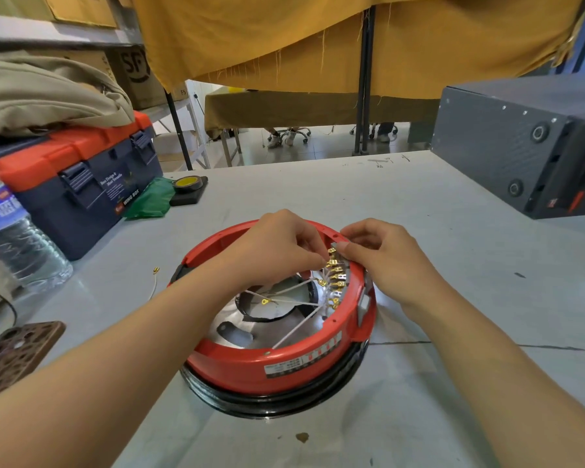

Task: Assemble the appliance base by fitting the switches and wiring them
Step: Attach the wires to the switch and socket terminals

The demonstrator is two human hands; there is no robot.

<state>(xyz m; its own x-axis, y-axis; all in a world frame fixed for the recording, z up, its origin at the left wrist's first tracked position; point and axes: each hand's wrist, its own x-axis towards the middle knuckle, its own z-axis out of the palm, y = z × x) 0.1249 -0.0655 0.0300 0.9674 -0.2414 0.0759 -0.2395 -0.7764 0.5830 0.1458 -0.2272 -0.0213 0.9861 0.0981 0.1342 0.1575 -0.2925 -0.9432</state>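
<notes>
On a grey worktop (402,204), the left hand (281,244) and right hand (382,258) meet over a red appliance base (284,369), fingertips pinched on brass wire terminals (335,275) along its inner right rim.

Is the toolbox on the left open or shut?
Shut. The toolbox has its orange lid flat on the blue body, and both blue latches are folded down over the front. A beige cloth lies on top.
</notes>
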